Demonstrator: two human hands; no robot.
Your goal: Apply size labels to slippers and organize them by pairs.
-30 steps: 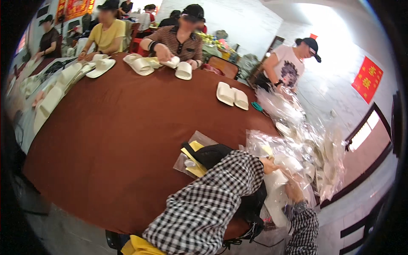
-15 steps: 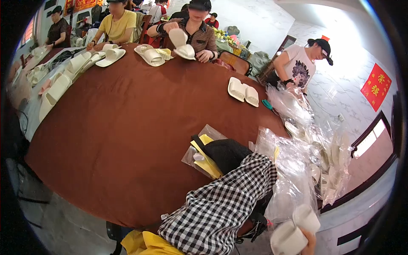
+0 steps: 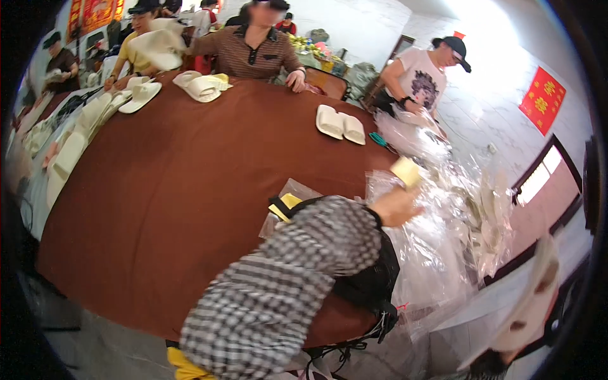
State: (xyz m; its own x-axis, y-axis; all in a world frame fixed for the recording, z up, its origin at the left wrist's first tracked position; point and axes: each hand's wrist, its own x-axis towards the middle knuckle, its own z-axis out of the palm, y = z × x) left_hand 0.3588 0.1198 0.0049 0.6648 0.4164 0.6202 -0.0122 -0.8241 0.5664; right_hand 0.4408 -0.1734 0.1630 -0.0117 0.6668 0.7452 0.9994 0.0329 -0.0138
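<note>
My left arm in a black-and-white checked sleeve stretches across the table toward the plastic bags. My left hand [image 3: 396, 206], blurred, pinches a small pale-yellow piece [image 3: 406, 171], seemingly paper or card. At the lower right, my right hand [image 3: 508, 356] is mostly hidden behind the white slippers [image 3: 529, 304] it holds, tilted up with brownish spots on the near face. Clear plastic bags [image 3: 430, 253] lie under and beyond my left hand. A black bag [image 3: 373, 278] sits beneath my sleeve, beside a clear packet with yellow sheets [image 3: 286, 204].
The round table has a brown cloth [image 3: 164, 202]. A pair of white slippers [image 3: 341, 123] lies near teal-handled scissors [image 3: 380, 140]. More slippers line the left edge. Across the table, a person in a striped shirt [image 3: 253, 50] swings a slipper; another [image 3: 425, 79] handles plastic bags.
My left hand has come out from the black bag area and reached right with the yellow piece. My right hand has raised and turned the slippers. The view has shifted slightly.
</note>
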